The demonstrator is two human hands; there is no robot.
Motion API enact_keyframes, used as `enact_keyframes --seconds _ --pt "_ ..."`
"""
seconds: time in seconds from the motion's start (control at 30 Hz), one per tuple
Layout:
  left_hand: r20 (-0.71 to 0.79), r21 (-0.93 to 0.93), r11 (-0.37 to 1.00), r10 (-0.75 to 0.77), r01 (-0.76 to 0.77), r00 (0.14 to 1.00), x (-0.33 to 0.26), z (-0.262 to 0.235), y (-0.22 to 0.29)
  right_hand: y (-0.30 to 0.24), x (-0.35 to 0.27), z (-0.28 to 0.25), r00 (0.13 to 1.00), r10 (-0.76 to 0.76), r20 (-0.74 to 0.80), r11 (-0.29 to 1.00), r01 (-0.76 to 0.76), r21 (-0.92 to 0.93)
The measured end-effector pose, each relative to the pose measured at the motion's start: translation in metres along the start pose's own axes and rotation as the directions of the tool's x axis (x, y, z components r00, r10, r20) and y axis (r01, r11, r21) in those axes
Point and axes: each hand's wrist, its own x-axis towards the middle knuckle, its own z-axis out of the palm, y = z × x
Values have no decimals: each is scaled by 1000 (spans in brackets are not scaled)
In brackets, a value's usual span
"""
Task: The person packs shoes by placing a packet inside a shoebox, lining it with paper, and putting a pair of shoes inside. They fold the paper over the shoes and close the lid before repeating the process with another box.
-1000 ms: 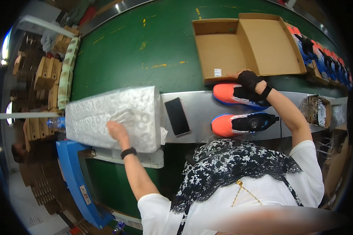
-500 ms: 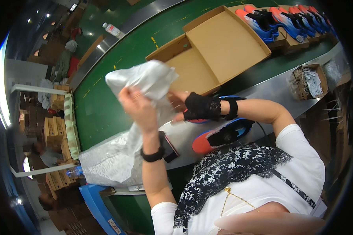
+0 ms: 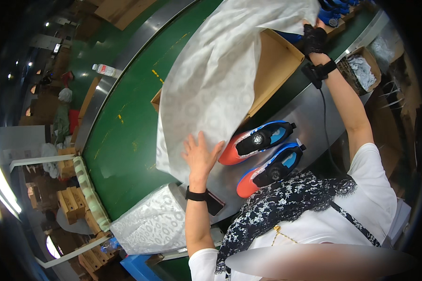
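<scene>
A large white patterned sheet of wrapping paper (image 3: 211, 70) spreads over a cardboard shoe box (image 3: 281, 61), whose right part shows from under it. At the sheet's near edge my left hand (image 3: 200, 157) lies with fingers spread, seemingly against the paper. My right hand (image 3: 315, 40), in a black fingerless glove, is closed on the sheet's far right corner. Between me and the box, side by side on the metal edge, rest two red, blue and black shoes: the farther shoe (image 3: 255, 140) and the nearer shoe (image 3: 272, 168).
A stack of wrapping paper (image 3: 150, 220) lies at the lower left, with a phone (image 3: 214, 204) beside it. More shoes (image 3: 333, 14) sit at the far right. A small carton (image 3: 363, 72) holds crumpled material. Beyond the green belt (image 3: 126, 136) is a bottle (image 3: 106, 70).
The bunched paper has been spread out over the box. My right hand has moved far right with its corner; my left hand has come down nearer and opened.
</scene>
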Motion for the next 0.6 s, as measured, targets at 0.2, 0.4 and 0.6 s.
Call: enact_keyframes --seconds 0.2,0.4,0.6 --pt "-167 -78 959 -281 271 945 31 39 -85 35 32 -69 990 -137 -30 946 122 -301" --pt "111 -980 87 -520 182 847 46 74 -170 -34 -27 -92 765 -570 300 533 622 -573" --pt "300 -916 -381 -436 128 848 35 93 -124 -107 -230 -137 -325 -151 934 772 552 317"
